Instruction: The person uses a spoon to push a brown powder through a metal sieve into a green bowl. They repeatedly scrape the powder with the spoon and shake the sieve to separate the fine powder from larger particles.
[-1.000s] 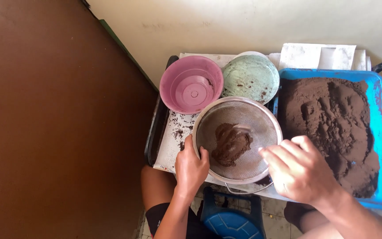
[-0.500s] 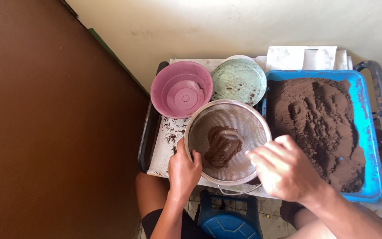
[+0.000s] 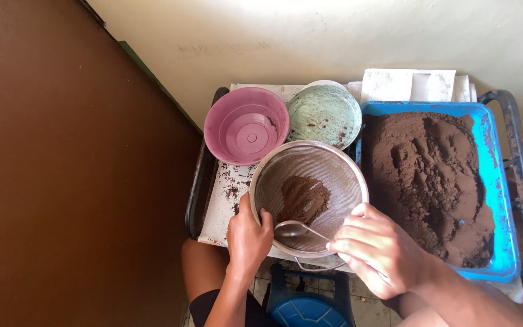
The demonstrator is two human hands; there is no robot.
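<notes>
Brown, fine soil lay in a small heap inside the round metal sieve, and that is where we saw both hands at work from the head camera, the only view we had. Our left hand was clamped on the sieve's near-left rim, thumb over the edge and fingers curled under it. Our right hand was closed, fingers together, around the handle of one metal spoon, whose bowl lay inside the sieve just beside the soil heap and close to the left thumb. We could not tell whether the spoon's bowl touched the mesh. Counting the things around, we saw one sieve, one spoon, one pink plastic bowl behind the sieve to the left, one pale green speckled bowl beside it, touching or nearly touching the sieve's far rim, and one blue tray to the right, heaped with more brown soil. All of these sat on a dark tray lined with white paper, scattered with soil crumbs near the pink bowl.
</notes>
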